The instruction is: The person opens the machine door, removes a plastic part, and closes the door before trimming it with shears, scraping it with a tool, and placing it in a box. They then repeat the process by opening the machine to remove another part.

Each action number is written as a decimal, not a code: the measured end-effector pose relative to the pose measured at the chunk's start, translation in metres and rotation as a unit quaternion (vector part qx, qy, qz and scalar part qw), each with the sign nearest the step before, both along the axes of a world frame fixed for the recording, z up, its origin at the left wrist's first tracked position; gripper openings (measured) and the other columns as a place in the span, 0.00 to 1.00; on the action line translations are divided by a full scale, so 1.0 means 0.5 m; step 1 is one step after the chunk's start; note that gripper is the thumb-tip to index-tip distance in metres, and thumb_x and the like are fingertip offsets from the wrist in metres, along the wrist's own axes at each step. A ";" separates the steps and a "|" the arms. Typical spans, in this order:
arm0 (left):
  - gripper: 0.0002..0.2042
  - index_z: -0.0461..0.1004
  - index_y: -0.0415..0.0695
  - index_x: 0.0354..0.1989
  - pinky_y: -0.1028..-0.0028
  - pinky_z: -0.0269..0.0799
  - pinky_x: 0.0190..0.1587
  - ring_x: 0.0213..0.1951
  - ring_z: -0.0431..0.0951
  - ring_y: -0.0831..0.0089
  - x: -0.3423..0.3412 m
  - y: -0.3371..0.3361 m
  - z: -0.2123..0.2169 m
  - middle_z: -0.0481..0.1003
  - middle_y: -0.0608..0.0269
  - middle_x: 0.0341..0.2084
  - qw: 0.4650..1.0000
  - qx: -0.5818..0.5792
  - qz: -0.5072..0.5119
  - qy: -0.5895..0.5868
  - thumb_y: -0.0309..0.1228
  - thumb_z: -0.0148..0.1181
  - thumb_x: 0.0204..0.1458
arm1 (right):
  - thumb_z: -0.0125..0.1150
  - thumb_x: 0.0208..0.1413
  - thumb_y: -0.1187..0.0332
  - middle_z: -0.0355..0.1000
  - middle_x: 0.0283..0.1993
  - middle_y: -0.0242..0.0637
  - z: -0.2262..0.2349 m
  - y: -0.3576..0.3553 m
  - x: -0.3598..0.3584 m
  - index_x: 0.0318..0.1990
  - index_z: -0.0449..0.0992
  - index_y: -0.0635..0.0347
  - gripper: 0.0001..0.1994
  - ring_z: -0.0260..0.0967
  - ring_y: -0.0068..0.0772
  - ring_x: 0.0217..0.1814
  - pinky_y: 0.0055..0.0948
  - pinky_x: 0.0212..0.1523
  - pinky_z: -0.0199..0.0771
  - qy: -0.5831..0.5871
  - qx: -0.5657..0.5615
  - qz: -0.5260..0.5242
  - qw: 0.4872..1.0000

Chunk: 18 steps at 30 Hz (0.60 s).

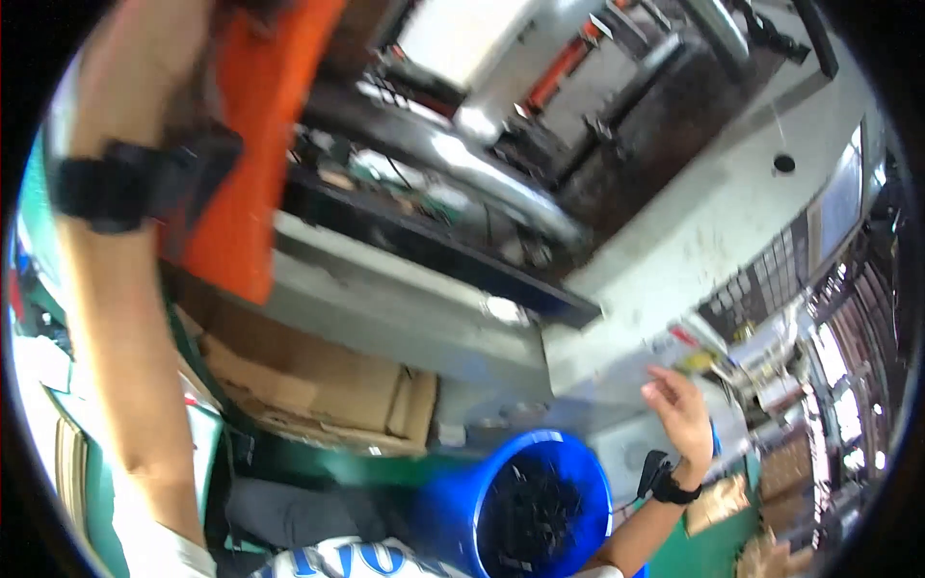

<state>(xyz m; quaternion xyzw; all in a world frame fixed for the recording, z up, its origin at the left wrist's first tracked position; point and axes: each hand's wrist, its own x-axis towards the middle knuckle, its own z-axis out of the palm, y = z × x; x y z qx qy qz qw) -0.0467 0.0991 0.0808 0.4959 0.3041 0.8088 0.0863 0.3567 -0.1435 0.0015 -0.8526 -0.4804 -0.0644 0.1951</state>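
Observation:
My left arm reaches up along the left side, a black strap around its wrist. Beside an orange panel [252,164], my left hand [145,72] is blurred and cut off by the upper rim, its fingers hidden. Whether it grips the panel I cannot tell. On the right, my right hand [680,412] is raised with fingers loosely stretched and apart, holding nothing visible. A black strap [665,482] circles that wrist too. The hand is nearest the pale machine's corner, below its keypad panel [766,289].
A blue bin [605,501] with dark pieces inside stands close to my body. Left of it lies an open cardboard box [318,376]. Ahead, the machine has thick metal bars [453,159] and a dark lower rail [424,241]. Boxes [785,472] stand at right.

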 end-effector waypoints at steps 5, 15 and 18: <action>0.18 0.70 0.42 0.33 0.80 0.61 0.17 0.14 0.68 0.82 -0.068 0.067 -0.009 0.63 0.72 0.11 0.982 -0.002 -0.178 0.057 0.44 0.67 0.49 | 0.63 0.57 0.71 0.76 0.43 0.37 0.003 0.303 -0.194 0.61 0.67 0.62 0.24 0.73 0.24 0.44 0.27 0.47 0.73 0.139 0.083 0.391 0.906; 0.17 0.73 0.38 0.40 0.82 0.60 0.17 0.12 0.65 0.84 -0.052 0.026 0.013 0.65 0.72 0.10 0.970 -0.045 -0.239 0.017 0.39 0.67 0.52 | 0.60 0.57 0.49 0.66 0.59 0.41 0.187 1.056 -0.313 0.67 0.55 0.62 0.37 0.66 0.39 0.57 0.41 0.48 0.71 0.338 0.154 0.370 0.851; 0.19 0.73 0.38 0.41 0.83 0.63 0.19 0.14 0.68 0.85 -0.050 0.035 0.008 0.67 0.71 0.12 0.966 -0.046 -0.255 -0.003 0.40 0.68 0.51 | 0.64 0.55 0.51 0.67 0.57 0.44 0.174 1.213 -0.317 0.66 0.58 0.60 0.36 0.66 0.42 0.53 0.42 0.43 0.73 0.391 0.204 0.307 0.843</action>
